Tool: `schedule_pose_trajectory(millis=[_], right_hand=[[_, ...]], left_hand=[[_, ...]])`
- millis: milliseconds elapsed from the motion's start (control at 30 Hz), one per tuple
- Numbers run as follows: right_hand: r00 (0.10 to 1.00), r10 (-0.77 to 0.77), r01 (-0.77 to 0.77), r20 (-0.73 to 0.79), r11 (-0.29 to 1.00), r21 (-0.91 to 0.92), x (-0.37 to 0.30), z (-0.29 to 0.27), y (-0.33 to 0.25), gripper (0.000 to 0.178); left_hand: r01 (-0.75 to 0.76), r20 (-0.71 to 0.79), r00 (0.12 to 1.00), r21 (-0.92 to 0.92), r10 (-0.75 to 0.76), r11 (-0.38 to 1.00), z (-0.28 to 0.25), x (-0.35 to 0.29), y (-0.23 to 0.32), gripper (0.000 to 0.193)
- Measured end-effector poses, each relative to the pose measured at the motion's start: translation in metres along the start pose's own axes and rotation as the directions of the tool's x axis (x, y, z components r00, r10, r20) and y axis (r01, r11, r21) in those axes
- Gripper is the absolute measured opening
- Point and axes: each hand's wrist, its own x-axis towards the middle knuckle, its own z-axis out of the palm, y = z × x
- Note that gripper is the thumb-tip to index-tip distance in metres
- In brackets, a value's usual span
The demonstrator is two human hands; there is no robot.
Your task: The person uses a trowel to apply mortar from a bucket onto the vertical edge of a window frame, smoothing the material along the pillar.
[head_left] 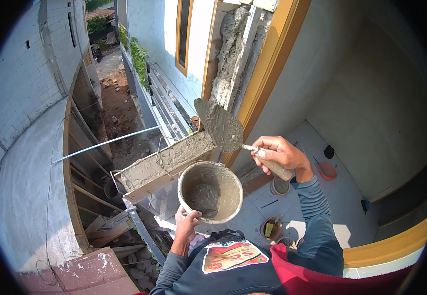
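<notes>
My right hand is closed round the handle of a trowel, its broad blade smeared with wet grey mortar. The blade lies over the far end of a narrow ledge topped with mortar and edged by boards; whether it touches is unclear. In my left hand is the rim of a mortar-caked bucket, tilted so that its inside shows. Wet mortar lies at the bucket's bottom. Thin metal clamps straddle the ledge and its boards.
An orange door frame rises ahead, beside rough unfinished masonry. A pale rod juts out left over a deep drop to bare earth. On the tiled floor at right stand a small bucket, a tool container and an orange basin.
</notes>
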Motion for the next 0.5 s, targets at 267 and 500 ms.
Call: schedule_pose_trajectory(millis=[267,500], right_hand=[[0.998,0.05,-0.036,-0.028,0.182,-0.983,-0.003,0.068,0.13,0.012],[0.984,0.104,0.115,0.146,0.259,-0.959,-0.005,0.103,0.123,0.009]], left_hand=[[-0.045,0.105,0.994,0.157,0.029,0.987,0.021,-0.01,0.01,0.052],[-0.064,0.035,0.998,0.287,0.056,0.956,0.041,-0.029,0.007,0.049]])
